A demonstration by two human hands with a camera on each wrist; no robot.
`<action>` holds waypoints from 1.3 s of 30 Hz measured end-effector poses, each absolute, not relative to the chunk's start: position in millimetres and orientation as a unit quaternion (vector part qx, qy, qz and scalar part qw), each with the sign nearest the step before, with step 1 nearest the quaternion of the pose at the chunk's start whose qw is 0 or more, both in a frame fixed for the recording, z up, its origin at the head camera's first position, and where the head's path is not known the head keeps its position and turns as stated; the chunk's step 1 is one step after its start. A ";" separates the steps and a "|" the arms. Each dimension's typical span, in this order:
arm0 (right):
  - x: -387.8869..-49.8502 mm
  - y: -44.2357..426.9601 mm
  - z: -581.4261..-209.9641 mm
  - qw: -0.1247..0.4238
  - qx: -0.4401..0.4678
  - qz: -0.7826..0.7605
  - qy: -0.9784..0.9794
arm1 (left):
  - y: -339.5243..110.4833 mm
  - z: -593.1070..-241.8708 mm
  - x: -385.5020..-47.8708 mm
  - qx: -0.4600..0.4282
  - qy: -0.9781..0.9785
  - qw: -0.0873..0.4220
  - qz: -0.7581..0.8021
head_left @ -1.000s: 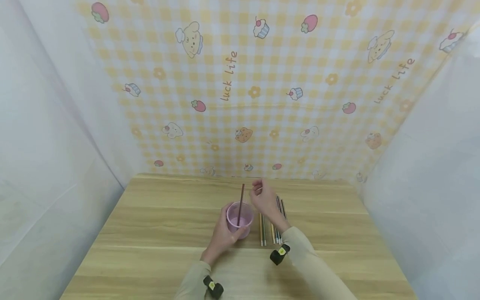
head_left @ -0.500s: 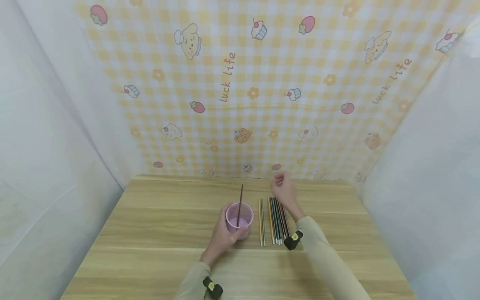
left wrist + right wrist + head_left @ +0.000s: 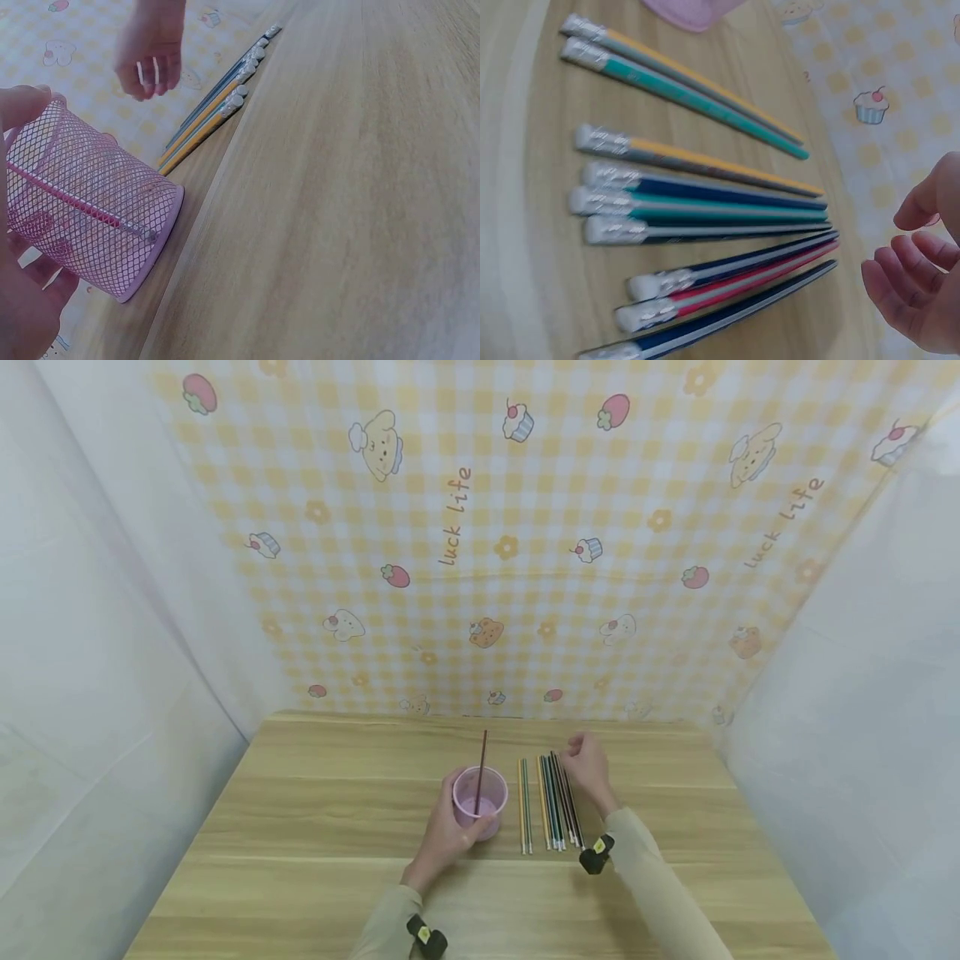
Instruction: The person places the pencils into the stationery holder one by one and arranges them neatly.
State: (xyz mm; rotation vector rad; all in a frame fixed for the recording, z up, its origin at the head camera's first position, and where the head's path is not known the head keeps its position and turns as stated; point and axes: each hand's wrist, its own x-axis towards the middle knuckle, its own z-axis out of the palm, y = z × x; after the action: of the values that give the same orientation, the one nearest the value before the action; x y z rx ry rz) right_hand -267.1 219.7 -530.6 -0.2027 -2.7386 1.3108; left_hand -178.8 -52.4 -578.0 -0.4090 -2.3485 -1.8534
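Observation:
My left hand [image 3: 441, 835] grips a pink mesh pencil cup [image 3: 497, 823] by its side, near the middle of the table. One dark red pencil [image 3: 482, 760] leans inside it, its eraser end down near the base in the left wrist view. Over the far ends of a row of pencils [image 3: 555, 806] hovers my right hand [image 3: 588, 768], its fingers loosely bent and holding nothing. In the right wrist view its thumb and fingertips are apart, beside the tips of a red pencil [image 3: 750, 279] and a navy pencil [image 3: 742, 307].
A yellow pencil [image 3: 705, 86] and a green pencil [image 3: 697, 101] lie between the cup and the larger row. All their eraser ends point towards me. A checked cloth [image 3: 510, 585] hangs behind the wooden table [image 3: 300, 827], with white curtains at both sides.
My right hand has moved away from the cup, to the right, and come down near the far ends of the pencils. The left hand keeps its grip on the cup.

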 end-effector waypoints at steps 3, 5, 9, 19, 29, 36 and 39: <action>-263.9 223.8 -540.2 0.043 -0.064 0.407 -0.910 | -52.0 -577.4 -178.1 -0.131 -0.777 0.057 -0.613; -262.0 225.8 -546.0 0.036 -0.066 0.393 -0.916 | -51.8 -577.2 -177.8 -0.131 -0.778 0.059 -0.612; -257.9 228.4 -554.6 0.020 -0.065 0.382 -0.921 | -51.5 -577.9 -177.7 -0.134 -0.775 0.065 -0.614; -254.6 231.7 -567.1 0.004 -0.062 0.346 -0.936 | -50.5 -580.4 -178.5 -0.134 -0.777 0.073 -0.611; -254.6 232.5 -552.7 -0.048 -0.071 0.297 -0.951 | -48.1 -572.3 -176.0 -0.135 -0.767 0.083 -0.621; -254.0 240.3 -545.5 -0.061 -0.055 0.310 -0.947 | -51.6 -573.7 -174.1 -0.130 -0.774 0.060 -0.617; -257.0 244.8 -538.5 -0.042 -0.052 0.329 -0.942 | -52.4 -577.6 -176.5 -0.130 -0.779 0.055 -0.611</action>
State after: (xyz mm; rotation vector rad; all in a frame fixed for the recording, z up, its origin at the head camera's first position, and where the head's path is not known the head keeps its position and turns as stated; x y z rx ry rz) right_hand -257.0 244.8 -538.5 -0.1668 -3.0411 1.0623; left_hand -176.5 -52.4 -577.6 -0.3947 -2.3652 -1.8554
